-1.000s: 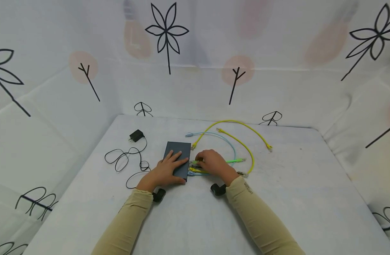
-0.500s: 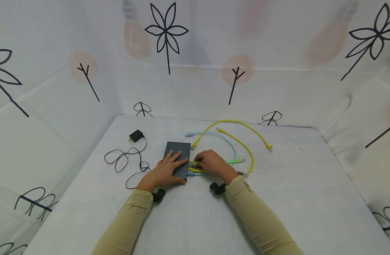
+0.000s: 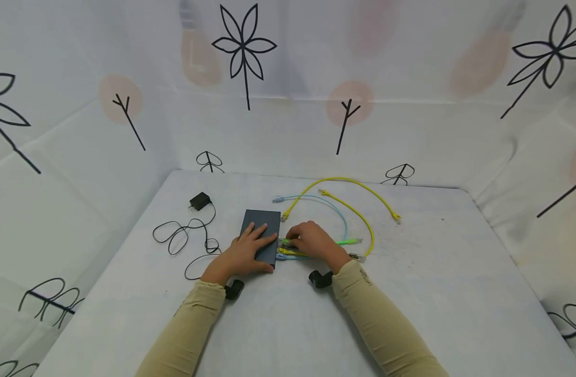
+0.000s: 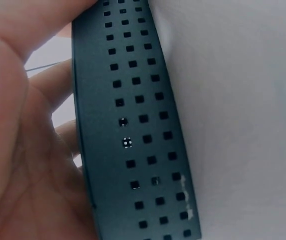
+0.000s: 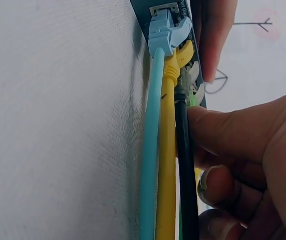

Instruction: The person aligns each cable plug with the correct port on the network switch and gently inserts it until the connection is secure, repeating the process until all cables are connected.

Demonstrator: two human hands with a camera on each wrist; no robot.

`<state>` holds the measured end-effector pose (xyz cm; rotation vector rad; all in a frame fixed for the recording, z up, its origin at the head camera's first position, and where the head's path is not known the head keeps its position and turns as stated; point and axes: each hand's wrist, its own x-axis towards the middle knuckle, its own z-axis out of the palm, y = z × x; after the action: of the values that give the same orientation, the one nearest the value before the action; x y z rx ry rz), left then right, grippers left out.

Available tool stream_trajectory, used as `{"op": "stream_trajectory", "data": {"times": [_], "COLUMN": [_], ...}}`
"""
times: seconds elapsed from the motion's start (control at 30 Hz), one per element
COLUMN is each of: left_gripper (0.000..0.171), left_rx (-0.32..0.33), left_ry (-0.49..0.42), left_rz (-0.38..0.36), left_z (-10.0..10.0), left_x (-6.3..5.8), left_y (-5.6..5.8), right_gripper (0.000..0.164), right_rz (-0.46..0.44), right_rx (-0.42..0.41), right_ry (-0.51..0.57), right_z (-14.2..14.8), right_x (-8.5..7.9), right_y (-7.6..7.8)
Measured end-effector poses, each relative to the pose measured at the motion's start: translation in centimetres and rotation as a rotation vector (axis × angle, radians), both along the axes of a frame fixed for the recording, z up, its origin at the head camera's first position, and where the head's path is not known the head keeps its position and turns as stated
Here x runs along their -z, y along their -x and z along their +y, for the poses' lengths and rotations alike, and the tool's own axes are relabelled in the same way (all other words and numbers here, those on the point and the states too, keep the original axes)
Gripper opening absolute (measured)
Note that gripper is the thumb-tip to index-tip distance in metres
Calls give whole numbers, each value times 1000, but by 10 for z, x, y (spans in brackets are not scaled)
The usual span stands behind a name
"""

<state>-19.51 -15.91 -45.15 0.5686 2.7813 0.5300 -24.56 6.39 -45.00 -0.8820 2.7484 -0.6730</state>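
A dark flat network switch [image 3: 264, 215] lies on the table, its port side facing right. My left hand [image 3: 243, 255] rests on top with fingers spread and straight; in the left wrist view, its vented side [image 4: 143, 150] shows beside the palm. Plugged into the ports, in the right wrist view, are a light blue cable [image 5: 155, 115], a yellow cable [image 5: 167, 130] and a black cable [image 5: 185, 140]. Beside them my right hand [image 3: 313, 241] pinches the green network cable [image 3: 350, 241] close to its plug at the port. Fingers and neighbouring plugs partly hide that plug.
A black power adapter [image 3: 200, 201] with a looped thin cord [image 3: 194, 226] lies left of the switch. Behind the right hand are a long yellow cable [image 3: 337, 178], another yellow cable [image 3: 358, 212] and a light blue cable [image 3: 332, 205]. Patterned white cloth [image 3: 288, 125] surrounds the table.
Both hands keep their places at the switch. The head view has shifted very slightly.
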Motion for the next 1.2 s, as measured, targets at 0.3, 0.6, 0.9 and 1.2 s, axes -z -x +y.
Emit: {"op": "stream_trajectory", "data": {"times": [0.3,0.6,0.9,1.2], "left_gripper": [86,85,85,85], "left_rx": [-11,-5,-3,1], "left_ry": [17,20,10,15], "left_rz": [-7,-3,-8,-9], "left_z": [0,-1,0,1], "left_x": [2,1,-3,-3], "left_y": [1,0,-2,-1], "right_gripper": [18,18,18,18], "right_rz": [3,-8,-1,-20], "right_rx": [-7,-6,-18,-13], "right_ry": [4,10,6,0], "right_z": [0,-1,-1,-2], "right_x": [1,2,1,-1], "right_y": [2,3,3,3]}}
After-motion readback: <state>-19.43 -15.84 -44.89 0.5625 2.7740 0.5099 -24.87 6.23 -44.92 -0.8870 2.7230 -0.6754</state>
